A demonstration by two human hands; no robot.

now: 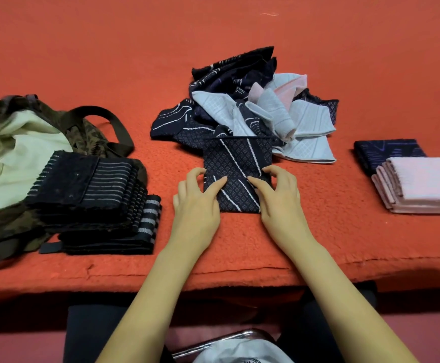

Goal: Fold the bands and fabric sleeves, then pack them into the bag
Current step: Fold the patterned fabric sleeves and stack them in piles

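Chair frame (pixel 213 341), left grip (pixel 196 203) and right grip (pixel 279 203) pinching navy sleeve (pixel 237 158), orange table (pixel 82 48)

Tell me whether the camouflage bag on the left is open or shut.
Open. The camouflage bag lies with its mouth gaping, and its pale green lining shows inside.

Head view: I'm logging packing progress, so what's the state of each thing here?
dark patterned sleeve, laid flat, held by both hands
left hand, pinching the sleeve's left edge
right hand, pinching its right edge
sleeve pile, jumbled, unfolded
bag, open, lying down
bands, folded, stacked, outside the bag
pink sleeves, folded, stacked
dark blue sleeve, folded, partly under the pink stack
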